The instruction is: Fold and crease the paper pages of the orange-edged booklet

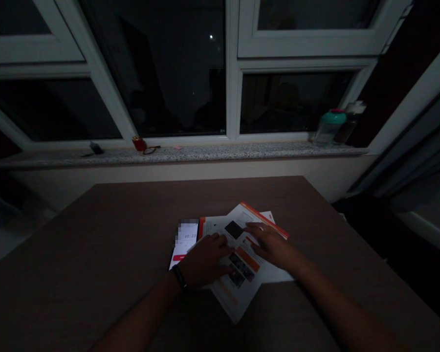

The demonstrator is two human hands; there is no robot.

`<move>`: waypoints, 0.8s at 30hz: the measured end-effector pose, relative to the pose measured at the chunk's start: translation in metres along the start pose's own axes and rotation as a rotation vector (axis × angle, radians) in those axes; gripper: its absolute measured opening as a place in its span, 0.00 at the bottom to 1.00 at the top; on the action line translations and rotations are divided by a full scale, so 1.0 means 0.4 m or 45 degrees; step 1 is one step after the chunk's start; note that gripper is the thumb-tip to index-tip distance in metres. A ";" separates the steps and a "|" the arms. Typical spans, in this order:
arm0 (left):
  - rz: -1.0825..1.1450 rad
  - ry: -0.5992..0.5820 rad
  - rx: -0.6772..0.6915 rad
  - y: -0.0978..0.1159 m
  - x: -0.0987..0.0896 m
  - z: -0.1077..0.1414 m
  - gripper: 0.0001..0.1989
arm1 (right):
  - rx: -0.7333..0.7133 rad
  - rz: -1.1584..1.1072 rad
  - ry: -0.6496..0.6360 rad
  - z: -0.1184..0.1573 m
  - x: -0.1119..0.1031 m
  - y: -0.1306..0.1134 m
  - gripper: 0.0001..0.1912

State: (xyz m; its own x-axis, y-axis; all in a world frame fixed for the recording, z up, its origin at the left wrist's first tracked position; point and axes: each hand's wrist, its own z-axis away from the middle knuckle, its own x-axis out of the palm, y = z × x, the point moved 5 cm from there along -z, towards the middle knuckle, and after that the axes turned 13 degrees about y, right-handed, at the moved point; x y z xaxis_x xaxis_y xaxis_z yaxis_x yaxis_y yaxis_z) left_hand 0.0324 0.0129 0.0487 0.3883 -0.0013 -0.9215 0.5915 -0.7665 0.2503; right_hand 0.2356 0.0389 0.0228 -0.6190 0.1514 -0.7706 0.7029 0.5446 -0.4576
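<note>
A phone (186, 238) lies at 9 o'clock to the paper leaflets (238, 296) in the middle of the bench (95, 244), the left hand (205, 260) and right hand (274, 247) spread flat on them, apart and not gripping; thin, light and floppy, they would lift best by an edge.

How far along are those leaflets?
Done: the leaflets lie fanned and overlapping on the table, beside a phone showing 00:23. In hand: left hand and right hand rest flat on them. Left: the sheets are not yet squared.
</note>
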 end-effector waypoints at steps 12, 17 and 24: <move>0.005 0.032 -0.057 -0.002 0.009 0.002 0.24 | 0.109 0.043 0.013 0.002 0.010 0.034 0.24; -0.022 0.051 -0.033 -0.005 0.020 -0.001 0.23 | 0.041 -0.049 -0.036 0.003 0.014 0.027 0.27; -0.049 0.072 -0.119 -0.026 0.043 0.009 0.25 | -0.039 -0.148 -0.075 0.002 0.008 0.004 0.27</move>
State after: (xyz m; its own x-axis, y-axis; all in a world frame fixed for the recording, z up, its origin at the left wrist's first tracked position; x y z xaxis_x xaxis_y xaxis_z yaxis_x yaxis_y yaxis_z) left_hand 0.0303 0.0187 0.0292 0.4019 0.0651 -0.9134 0.6687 -0.7023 0.2441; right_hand 0.2351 0.0398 0.0192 -0.6736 0.0374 -0.7382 0.6157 0.5809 -0.5324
